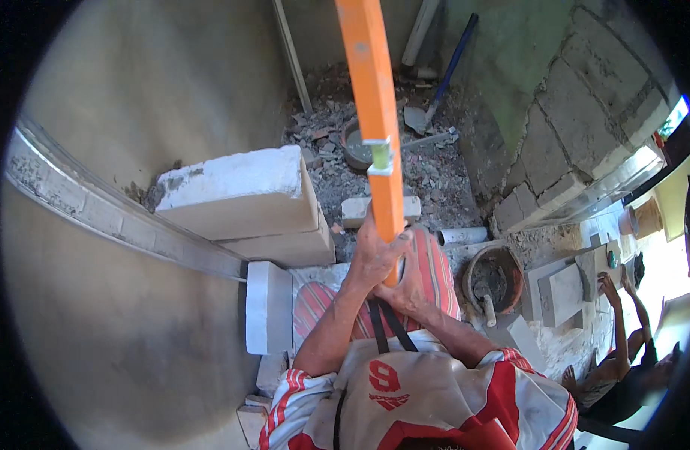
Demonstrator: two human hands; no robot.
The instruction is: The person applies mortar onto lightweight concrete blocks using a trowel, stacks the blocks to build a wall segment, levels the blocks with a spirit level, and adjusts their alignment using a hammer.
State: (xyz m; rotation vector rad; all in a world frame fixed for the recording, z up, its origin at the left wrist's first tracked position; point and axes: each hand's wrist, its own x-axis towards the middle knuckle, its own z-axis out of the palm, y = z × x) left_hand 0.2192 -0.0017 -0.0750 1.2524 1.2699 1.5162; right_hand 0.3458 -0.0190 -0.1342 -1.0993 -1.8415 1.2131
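An orange spirit level [369,71] stands up in front of me, its green vial window partway along and its far end running out at the top of the view. My left hand [371,251] wraps around its lower part. Just below, my right hand [406,289] is closed about the lower end, over my striped trousers. To the left of the level, white blocks [236,214] are stacked against the wall, a rough pale layer on their upper face. Another white block [268,307] stands beside my left forearm.
Rubble [427,187] covers the ground ahead, with a bucket [352,142] and a blue-handled shovel [453,67]. A mortar tub [495,277] sits at my right, near a white pipe [465,235]. Farther right, a person [622,367] reaches toward stacked blocks [562,292].
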